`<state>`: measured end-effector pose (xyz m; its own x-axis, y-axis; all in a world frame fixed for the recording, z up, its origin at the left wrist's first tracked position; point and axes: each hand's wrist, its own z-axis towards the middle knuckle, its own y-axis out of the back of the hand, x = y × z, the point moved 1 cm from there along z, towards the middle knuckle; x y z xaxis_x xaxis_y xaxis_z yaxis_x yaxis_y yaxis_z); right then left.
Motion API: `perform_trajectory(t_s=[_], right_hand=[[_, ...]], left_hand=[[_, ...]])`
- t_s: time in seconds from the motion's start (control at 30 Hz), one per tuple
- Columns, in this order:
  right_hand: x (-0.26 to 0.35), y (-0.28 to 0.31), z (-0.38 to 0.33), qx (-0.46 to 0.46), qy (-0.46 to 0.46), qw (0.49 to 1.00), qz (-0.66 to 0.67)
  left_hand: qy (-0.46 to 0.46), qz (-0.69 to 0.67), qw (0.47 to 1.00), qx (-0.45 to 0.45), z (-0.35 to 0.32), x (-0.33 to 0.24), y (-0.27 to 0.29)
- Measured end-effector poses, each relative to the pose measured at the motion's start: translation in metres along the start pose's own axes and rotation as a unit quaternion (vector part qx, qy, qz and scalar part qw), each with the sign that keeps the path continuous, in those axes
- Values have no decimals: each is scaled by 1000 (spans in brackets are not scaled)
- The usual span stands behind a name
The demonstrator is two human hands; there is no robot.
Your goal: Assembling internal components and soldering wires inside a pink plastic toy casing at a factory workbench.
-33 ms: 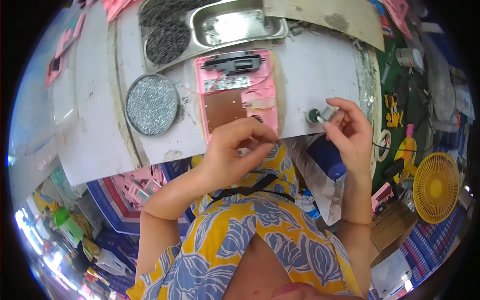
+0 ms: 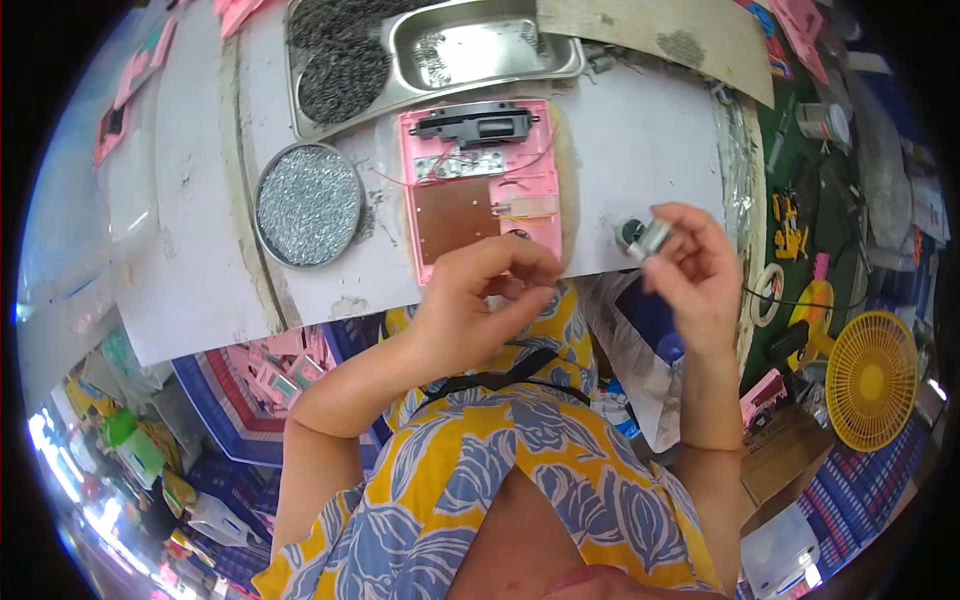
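Observation:
A pink plastic casing [image 2: 553, 182] lies open on the white table, with a black mechanism [image 2: 475, 124], a brown board [image 2: 455, 218] and thin red wires inside. My left hand [image 2: 475, 295] is at its near edge, fingers curled and thumb drawn toward the forefinger. Whatever they may hold is hidden. To the right, my right hand [image 2: 695, 265] grips a small pale, partly see-through cylindrical piece [image 2: 653, 238] between thumb and fingers. Right beside that piece stands a small dark green round container [image 2: 630, 232]; I cannot tell whether they touch.
A round tin of small silvery pieces [image 2: 308, 205] sits left of the casing. Behind it is a steel tray [image 2: 410, 97] with dark screws, partly under a board [image 2: 660, 45]. A blue basket [image 2: 225, 425] of pink parts is below the table; a yellow fan [image 2: 872, 380] stands right.
The pale piece in my right hand has tilted and shifted slightly toward me. My left hand keeps nearly the same pose. The whole view has moved a little.

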<state>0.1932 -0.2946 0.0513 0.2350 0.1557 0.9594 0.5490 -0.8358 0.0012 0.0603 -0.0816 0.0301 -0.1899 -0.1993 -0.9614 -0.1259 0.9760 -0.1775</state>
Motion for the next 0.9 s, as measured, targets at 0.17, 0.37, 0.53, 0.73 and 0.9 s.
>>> perform_trajectory(t_s=[0.17, 0.37, 0.53, 0.73, 0.9], right_hand=[[-12, -44, -3, 141, -93, 973, 154], [-20, -49, 2, 152, -104, 966, 184], [-20, -51, -1, 133, -65, 981, 124], [-17, -52, -4, 111, 190, 962, -162], [-3, -46, 6, 108, 340, 889, -286]], left_hand=[[-14, -30, 999, 2, 2, 7, -1], [-20, -26, 999, -16, 2, 6, 3], [-41, -20, 999, -23, 2, 8, 2], [-178, 152, 972, -21, 0, 14, 8], [-368, 285, 884, -46, 8, 16, 12]])
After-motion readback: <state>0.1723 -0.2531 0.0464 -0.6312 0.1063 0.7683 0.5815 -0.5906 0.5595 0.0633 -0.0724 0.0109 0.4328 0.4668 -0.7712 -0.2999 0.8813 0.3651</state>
